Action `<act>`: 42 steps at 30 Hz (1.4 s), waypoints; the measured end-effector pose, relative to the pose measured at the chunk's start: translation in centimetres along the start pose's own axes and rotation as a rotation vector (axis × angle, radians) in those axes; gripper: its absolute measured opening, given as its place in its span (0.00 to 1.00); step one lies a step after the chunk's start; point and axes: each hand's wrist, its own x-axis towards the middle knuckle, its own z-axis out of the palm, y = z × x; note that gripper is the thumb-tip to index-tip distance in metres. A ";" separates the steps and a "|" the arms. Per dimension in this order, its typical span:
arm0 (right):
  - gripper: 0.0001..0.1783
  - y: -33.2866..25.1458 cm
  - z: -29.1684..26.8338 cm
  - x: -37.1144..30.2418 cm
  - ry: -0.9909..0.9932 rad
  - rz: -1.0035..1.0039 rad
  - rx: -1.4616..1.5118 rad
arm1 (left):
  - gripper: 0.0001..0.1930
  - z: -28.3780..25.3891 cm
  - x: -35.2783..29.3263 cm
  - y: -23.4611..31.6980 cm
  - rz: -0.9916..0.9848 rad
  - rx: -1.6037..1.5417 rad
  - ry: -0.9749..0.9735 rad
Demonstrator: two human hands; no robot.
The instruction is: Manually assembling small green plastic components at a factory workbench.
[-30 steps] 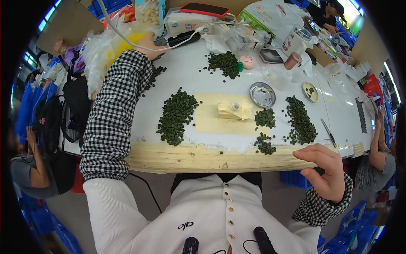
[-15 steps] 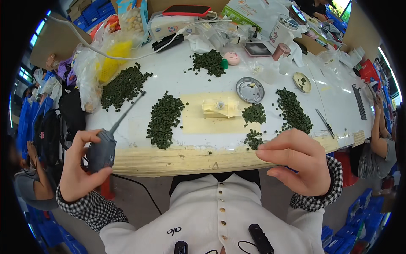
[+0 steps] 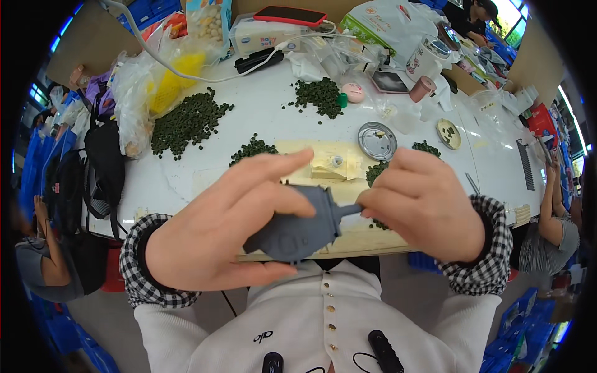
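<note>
The left hand [image 3: 211, 233] is clamping the grey tool [image 3: 298, 233], already lifted between the hands, and the right hand [image 3: 429, 208] is pinching its narrow stem [image 3: 349, 210], hiding any progress at the tip, while dark pellets [image 3: 189, 124] are lying untouched beyond the left hand.

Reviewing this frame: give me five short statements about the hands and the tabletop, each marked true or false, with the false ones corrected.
1. The left hand holds the body of a dark grey tool. True.
2. The right hand lies flat on the table. False: the right hand is closed at the tool's narrow shaft.
3. A phone lies on top of a pale box. True.
4. The round metal dish is left of the yellow block. False: the round metal dish is right of the yellow block.
5. Dark green pellets lie in a pile beside a clear plastic bag. True.
</note>
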 end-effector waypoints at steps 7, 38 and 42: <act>0.11 15.7 -5.7 2.3 0.071 0.428 -0.075 | 0.45 -0.4 -1.1 -1.9 -0.110 -0.036 0.310; 0.10 1.4 -0.5 1.2 -0.319 0.095 0.049 | 0.49 7.2 -5.7 -11.3 -0.377 0.386 0.071; 0.13 -1.8 6.6 -2.8 -0.216 0.217 0.135 | 0.49 7.1 -3.6 -12.2 -0.295 0.469 0.100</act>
